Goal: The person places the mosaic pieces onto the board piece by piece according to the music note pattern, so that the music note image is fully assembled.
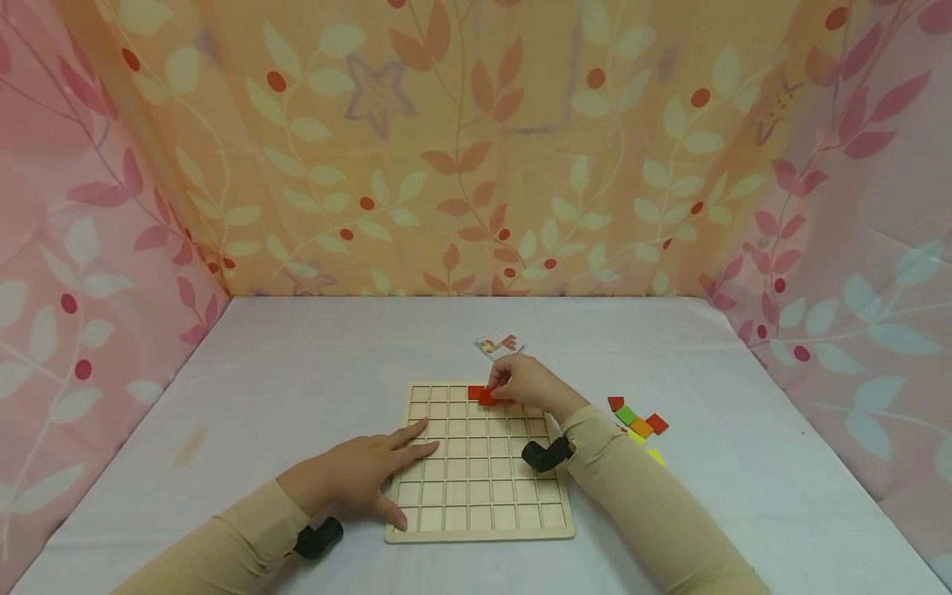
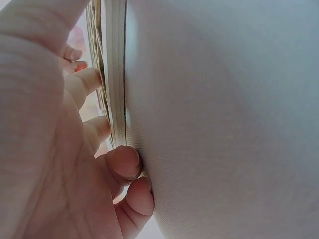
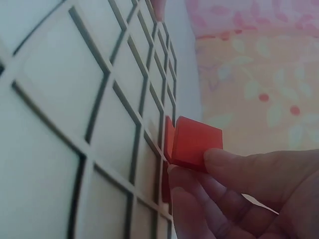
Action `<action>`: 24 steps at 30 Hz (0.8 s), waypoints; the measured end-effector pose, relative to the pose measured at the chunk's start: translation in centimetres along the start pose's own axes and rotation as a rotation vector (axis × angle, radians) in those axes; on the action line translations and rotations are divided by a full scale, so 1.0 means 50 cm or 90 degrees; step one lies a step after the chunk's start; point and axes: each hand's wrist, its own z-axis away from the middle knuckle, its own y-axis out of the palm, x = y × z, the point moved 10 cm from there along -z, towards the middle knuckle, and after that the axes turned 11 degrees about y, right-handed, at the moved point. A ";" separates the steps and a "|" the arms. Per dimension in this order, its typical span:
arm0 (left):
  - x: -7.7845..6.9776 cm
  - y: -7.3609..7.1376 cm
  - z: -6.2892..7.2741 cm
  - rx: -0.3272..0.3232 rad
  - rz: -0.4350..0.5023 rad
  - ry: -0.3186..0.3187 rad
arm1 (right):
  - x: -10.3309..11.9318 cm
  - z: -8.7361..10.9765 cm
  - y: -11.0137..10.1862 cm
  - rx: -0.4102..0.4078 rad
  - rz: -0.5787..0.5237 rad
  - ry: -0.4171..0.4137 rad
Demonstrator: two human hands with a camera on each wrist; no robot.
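Lying beneath my grip, the pale wooden gridded board (image 1: 479,539) looks barely begun: most cells showing are bare. My left hand (image 1: 357,475) rests on its left edge, fingers extended; my right hand (image 1: 526,383) is at the far row. Beyond that grip lies a white printed card (image 1: 498,343), too small to read. To its right, loose red, green, orange and yellow tiles (image 1: 641,427) are left. Clamped between right thumb and fingers is a flat red square tile (image 3: 195,142); just left, another red tile (image 1: 474,392) seems placed, but my fingers may hide more.
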 end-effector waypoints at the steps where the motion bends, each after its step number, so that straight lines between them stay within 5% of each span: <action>1: 0.000 0.000 0.000 0.000 0.000 0.000 | 0.002 -0.001 0.005 0.002 -0.001 0.001; 24: -0.004 -0.004 -0.002 -0.003 0.008 0.002 | 0.005 -0.008 0.041 0.021 0.010 0.008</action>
